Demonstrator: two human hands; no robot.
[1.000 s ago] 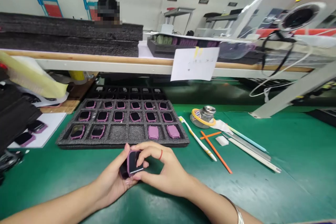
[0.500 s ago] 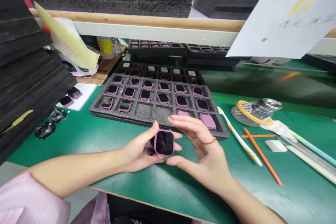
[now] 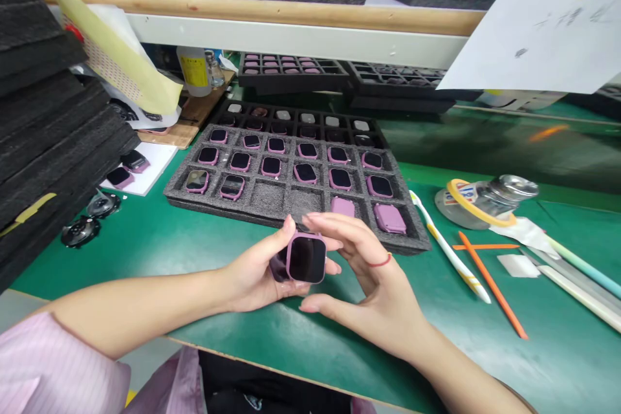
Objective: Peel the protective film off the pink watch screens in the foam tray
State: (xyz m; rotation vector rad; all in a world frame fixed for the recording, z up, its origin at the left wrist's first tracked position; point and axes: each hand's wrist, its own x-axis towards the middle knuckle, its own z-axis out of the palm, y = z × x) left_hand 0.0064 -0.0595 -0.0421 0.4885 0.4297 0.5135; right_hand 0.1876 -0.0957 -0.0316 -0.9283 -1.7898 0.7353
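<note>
My left hand (image 3: 262, 275) is closed around a smartwatch case (image 3: 306, 259) with a purple frame and a dark screen facing up. Behind that case, a second dark, glossy piece (image 3: 278, 266) shows between it and my palm; I cannot tell whether it is another watch. My right hand (image 3: 361, 278) curves around the right side of the watch case, thumb and fingers apart, gripping nothing visible. Just beyond both hands lies a black foam tray (image 3: 286, 207) holding purple watch cases in rows. Most are screen up, while two at the front right show purple backs (image 3: 389, 218).
To the right lie a toothbrush (image 3: 451, 249), orange sticks (image 3: 492, 284), a white block (image 3: 518, 266) and a glass bottle (image 3: 478, 200). Stacked black foam (image 3: 43, 116) rises at the left, beside round black watches (image 3: 81, 231). A shelf edge (image 3: 291, 35) crosses above; paper hangs from it.
The camera view has shifted slightly, so the shelf sits higher in the picture. Both hands keep nearly the same pose around the watch case.
</note>
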